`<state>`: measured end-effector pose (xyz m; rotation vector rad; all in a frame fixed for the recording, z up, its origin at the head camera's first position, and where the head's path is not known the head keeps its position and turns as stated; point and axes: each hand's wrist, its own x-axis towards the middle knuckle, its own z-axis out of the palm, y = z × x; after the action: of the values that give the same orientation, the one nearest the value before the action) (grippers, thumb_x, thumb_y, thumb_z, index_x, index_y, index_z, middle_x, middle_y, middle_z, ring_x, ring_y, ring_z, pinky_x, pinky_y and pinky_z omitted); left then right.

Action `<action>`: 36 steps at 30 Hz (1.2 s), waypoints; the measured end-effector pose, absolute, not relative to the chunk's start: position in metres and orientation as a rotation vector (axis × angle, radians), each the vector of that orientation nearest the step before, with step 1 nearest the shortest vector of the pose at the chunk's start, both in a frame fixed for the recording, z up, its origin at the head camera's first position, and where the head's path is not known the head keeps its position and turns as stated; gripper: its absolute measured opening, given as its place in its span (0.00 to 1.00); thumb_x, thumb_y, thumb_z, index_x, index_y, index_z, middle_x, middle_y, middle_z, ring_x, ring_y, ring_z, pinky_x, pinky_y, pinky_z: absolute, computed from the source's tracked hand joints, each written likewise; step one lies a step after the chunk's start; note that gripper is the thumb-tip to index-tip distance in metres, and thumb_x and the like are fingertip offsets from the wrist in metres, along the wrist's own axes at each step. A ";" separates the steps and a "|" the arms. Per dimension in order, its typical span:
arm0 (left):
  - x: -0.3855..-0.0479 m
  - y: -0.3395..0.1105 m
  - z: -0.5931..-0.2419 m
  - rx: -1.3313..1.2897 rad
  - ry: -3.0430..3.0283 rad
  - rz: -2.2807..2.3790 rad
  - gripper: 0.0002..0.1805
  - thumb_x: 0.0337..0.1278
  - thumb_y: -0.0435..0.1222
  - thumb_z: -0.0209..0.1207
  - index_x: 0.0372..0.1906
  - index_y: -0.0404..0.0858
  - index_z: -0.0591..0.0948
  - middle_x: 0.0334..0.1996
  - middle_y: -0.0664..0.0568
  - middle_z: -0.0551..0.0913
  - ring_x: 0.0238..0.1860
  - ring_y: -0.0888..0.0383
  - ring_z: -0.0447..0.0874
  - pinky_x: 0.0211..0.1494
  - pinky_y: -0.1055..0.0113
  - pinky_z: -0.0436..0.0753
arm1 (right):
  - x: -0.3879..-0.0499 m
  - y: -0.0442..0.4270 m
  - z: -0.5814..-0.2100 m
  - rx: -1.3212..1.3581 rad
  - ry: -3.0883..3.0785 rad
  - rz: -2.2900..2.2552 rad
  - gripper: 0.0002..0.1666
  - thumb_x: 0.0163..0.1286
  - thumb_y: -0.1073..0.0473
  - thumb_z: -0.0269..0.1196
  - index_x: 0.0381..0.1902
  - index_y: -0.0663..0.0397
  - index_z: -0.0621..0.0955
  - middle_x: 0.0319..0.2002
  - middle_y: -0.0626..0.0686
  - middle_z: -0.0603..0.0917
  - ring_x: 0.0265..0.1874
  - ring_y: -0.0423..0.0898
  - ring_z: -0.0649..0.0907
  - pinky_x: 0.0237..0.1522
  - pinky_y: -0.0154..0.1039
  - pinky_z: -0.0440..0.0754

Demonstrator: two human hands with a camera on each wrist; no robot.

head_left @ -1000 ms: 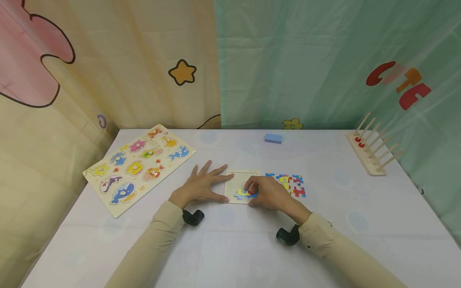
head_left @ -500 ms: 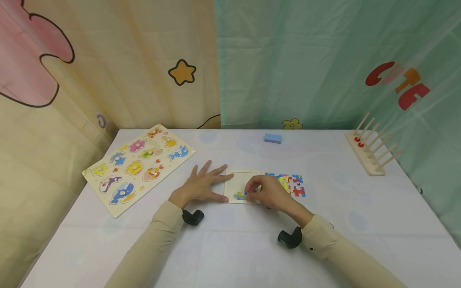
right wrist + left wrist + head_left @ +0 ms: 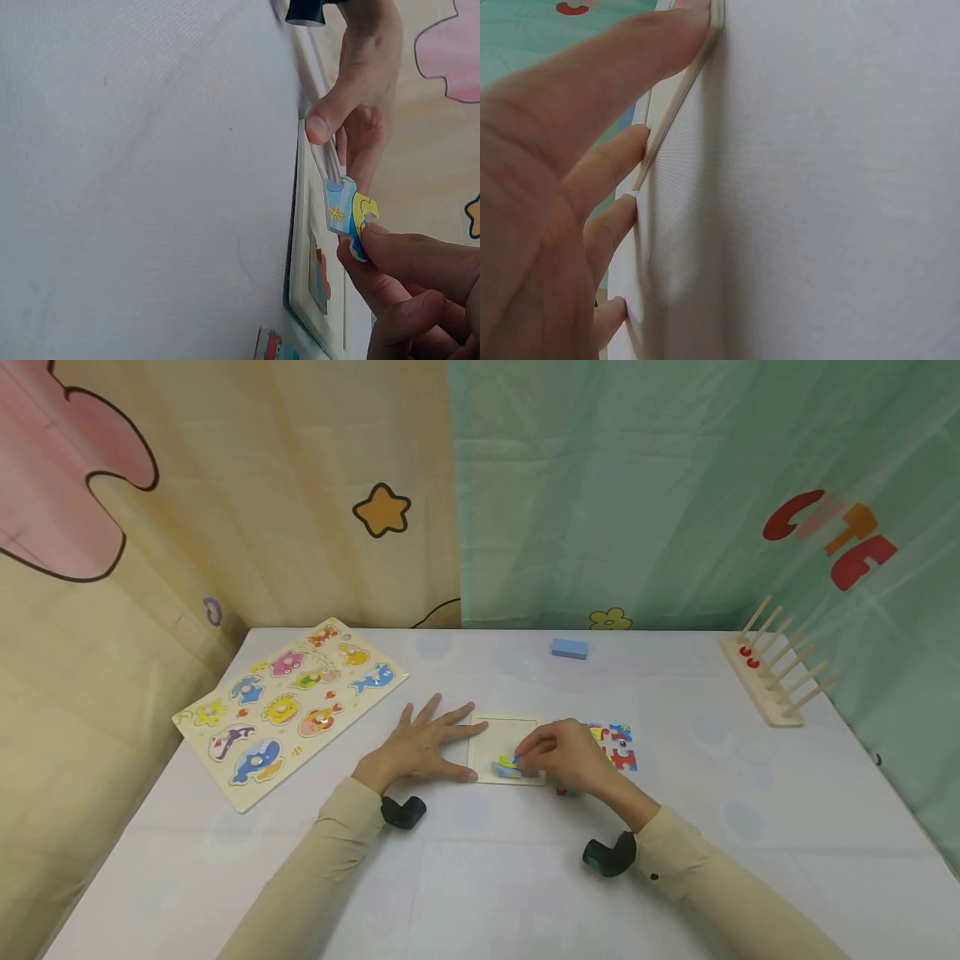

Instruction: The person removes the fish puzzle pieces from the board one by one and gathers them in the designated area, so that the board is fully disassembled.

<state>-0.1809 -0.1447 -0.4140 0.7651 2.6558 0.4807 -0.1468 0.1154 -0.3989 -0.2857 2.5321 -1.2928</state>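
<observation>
My left hand [image 3: 420, 747] lies with spread fingers at the left side of a pale puzzle tray [image 3: 498, 739]; thumb and a fingertip touch its edge. In the left wrist view the thumb rests on the tray's rim. My right hand [image 3: 566, 756] pinches a blue and yellow jigsaw piece [image 3: 346, 210] between thumb and fingers. The right wrist view has this piece tilted up, above the tray. Another jigsaw piece [image 3: 320, 279] lies in the tray beneath the right hand. Beside the tray sits a further piece [image 3: 271, 346], partly cut off by the frame.
Several joined or close-lying jigsaw pieces [image 3: 621, 745] are right of the tray, partly behind the right hand. A peg puzzle board [image 3: 288, 706] with animal shapes lies at left. A blue block [image 3: 569, 648] is at the back; a wooden peg stand [image 3: 772, 681] is at far right.
My right hand has shifted slightly right. The pinched piece has tilted up off the tray, and the red part seen there earlier is now hidden. My left hand has stayed put.
</observation>
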 end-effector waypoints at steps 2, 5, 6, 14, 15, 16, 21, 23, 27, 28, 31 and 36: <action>-0.181 -0.145 -0.414 0.764 2.652 0.479 0.44 0.48 0.66 0.63 0.73 0.64 0.64 0.78 0.63 0.46 0.77 0.42 0.27 0.71 0.35 0.29 | -0.146 0.120 -0.400 -0.249 2.519 -1.308 0.05 0.59 0.60 0.73 0.34 0.50 0.88 0.30 0.45 0.88 0.30 0.43 0.83 0.30 0.37 0.78; -0.182 -0.145 -0.415 0.760 2.651 0.476 0.44 0.48 0.66 0.63 0.73 0.64 0.64 0.78 0.63 0.46 0.77 0.42 0.27 0.71 0.35 0.29 | -0.144 0.129 -0.403 -0.196 2.507 -1.324 0.05 0.58 0.60 0.73 0.34 0.50 0.89 0.31 0.46 0.89 0.31 0.42 0.84 0.32 0.38 0.79; -0.182 -0.145 -0.415 0.759 2.651 0.475 0.45 0.48 0.66 0.63 0.73 0.64 0.64 0.78 0.63 0.46 0.77 0.42 0.27 0.71 0.35 0.29 | -0.143 0.132 -0.404 -0.188 2.502 -1.328 0.05 0.58 0.59 0.73 0.34 0.50 0.89 0.30 0.46 0.89 0.28 0.42 0.83 0.30 0.36 0.78; -0.181 -0.146 -0.415 0.770 2.652 0.484 0.45 0.48 0.65 0.64 0.73 0.63 0.64 0.79 0.62 0.46 0.77 0.42 0.27 0.71 0.35 0.29 | -0.137 0.158 -0.404 -0.078 2.519 -1.308 0.09 0.57 0.57 0.74 0.36 0.51 0.89 0.29 0.48 0.88 0.22 0.42 0.75 0.23 0.32 0.71; -0.181 -0.146 -0.415 0.771 2.653 0.483 0.45 0.48 0.65 0.64 0.73 0.63 0.64 0.79 0.62 0.46 0.77 0.42 0.27 0.71 0.35 0.29 | -0.136 0.161 -0.404 -0.057 2.516 -1.310 0.09 0.57 0.58 0.74 0.36 0.52 0.89 0.29 0.48 0.88 0.22 0.43 0.74 0.22 0.31 0.70; -0.181 -0.146 -0.415 0.772 2.653 0.483 0.45 0.48 0.65 0.64 0.73 0.63 0.64 0.79 0.62 0.46 0.77 0.42 0.27 0.71 0.35 0.29 | -0.134 0.164 -0.403 -0.047 2.516 -1.309 0.10 0.57 0.57 0.74 0.37 0.52 0.89 0.29 0.48 0.88 0.23 0.43 0.75 0.22 0.31 0.70; -0.181 -0.146 -0.414 0.769 2.650 0.478 0.45 0.48 0.65 0.64 0.74 0.63 0.64 0.79 0.62 0.46 0.78 0.42 0.28 0.72 0.35 0.29 | -0.128 0.182 -0.403 -0.010 2.527 -1.296 0.12 0.58 0.55 0.73 0.39 0.53 0.89 0.33 0.49 0.88 0.28 0.45 0.77 0.24 0.33 0.73; -0.181 -0.146 -0.414 0.766 2.649 0.477 0.45 0.48 0.65 0.64 0.74 0.63 0.64 0.79 0.62 0.46 0.78 0.42 0.28 0.72 0.35 0.29 | -0.125 0.189 -0.403 0.021 2.538 -1.280 0.13 0.58 0.54 0.73 0.39 0.53 0.89 0.34 0.49 0.88 0.30 0.45 0.78 0.26 0.33 0.75; -0.181 -0.146 -0.415 0.760 2.649 0.479 0.45 0.48 0.65 0.64 0.73 0.63 0.64 0.79 0.62 0.46 0.78 0.42 0.27 0.72 0.35 0.29 | -0.120 0.201 -0.405 0.076 2.540 -1.259 0.13 0.58 0.54 0.73 0.40 0.53 0.89 0.34 0.49 0.88 0.31 0.46 0.79 0.28 0.34 0.76; -0.182 -0.146 -0.415 0.759 2.649 0.481 0.45 0.48 0.65 0.64 0.73 0.63 0.64 0.79 0.62 0.46 0.78 0.42 0.27 0.72 0.35 0.29 | -0.119 0.204 -0.405 0.083 2.539 -1.259 0.13 0.59 0.54 0.73 0.40 0.53 0.89 0.35 0.50 0.89 0.31 0.46 0.79 0.28 0.34 0.76; -0.182 -0.146 -0.416 0.755 2.651 0.480 0.45 0.47 0.65 0.64 0.73 0.63 0.64 0.79 0.63 0.46 0.78 0.42 0.27 0.72 0.35 0.29 | -0.117 0.210 -0.407 0.091 2.528 -1.266 0.14 0.59 0.54 0.73 0.40 0.55 0.89 0.35 0.51 0.89 0.32 0.46 0.79 0.29 0.34 0.75; -0.182 -0.146 -0.415 0.749 2.651 0.475 0.45 0.47 0.65 0.64 0.73 0.64 0.64 0.79 0.63 0.46 0.78 0.42 0.27 0.72 0.35 0.29 | -0.114 0.216 -0.408 0.105 2.510 -1.284 0.14 0.59 0.55 0.72 0.40 0.56 0.89 0.35 0.51 0.88 0.32 0.45 0.79 0.27 0.32 0.72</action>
<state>-0.1819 -0.1456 -0.4154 0.7491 2.6508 0.4748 -0.1140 0.2158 -0.4078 0.1047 2.5097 -1.2839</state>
